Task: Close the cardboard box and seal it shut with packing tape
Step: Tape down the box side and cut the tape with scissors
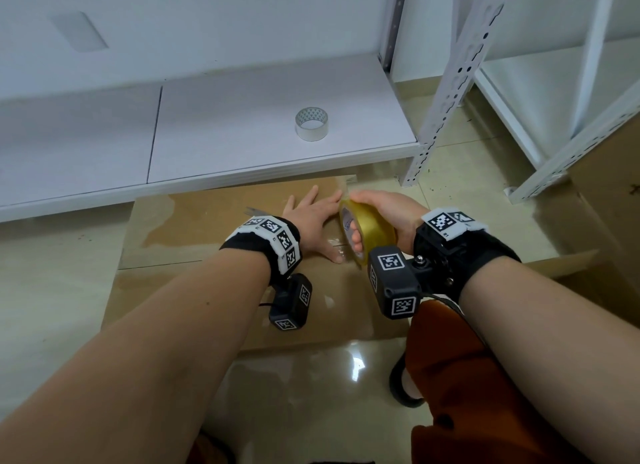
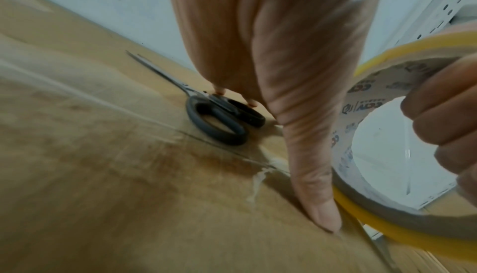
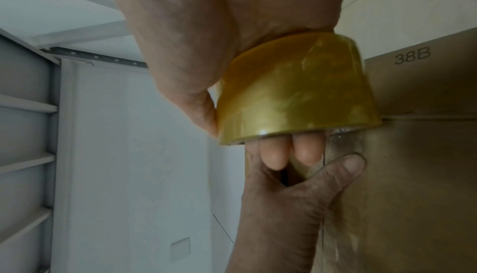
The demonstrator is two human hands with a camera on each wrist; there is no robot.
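Note:
The cardboard box (image 1: 194,228) lies on the floor with its flaps closed and shiny tape along the seam (image 2: 108,102). My left hand (image 1: 313,221) rests flat on the box top with fingers spread, its thumb (image 2: 317,196) pressing the tape down. My right hand (image 1: 384,214) grips a yellow roll of packing tape (image 1: 367,233) just right of the left hand, with fingers through the core (image 3: 289,153). The roll (image 3: 296,92) stands on edge against the box. Black-handled scissors (image 2: 219,118) lie on the box beyond my left hand's fingers.
A clear tape roll (image 1: 311,124) stands on the low white shelf (image 1: 242,134) behind the box. White perforated shelf posts (image 1: 446,82) rise at the right. Another brown box (image 1: 609,193) sits at the far right. My knee in orange cloth (image 1: 460,387) is below.

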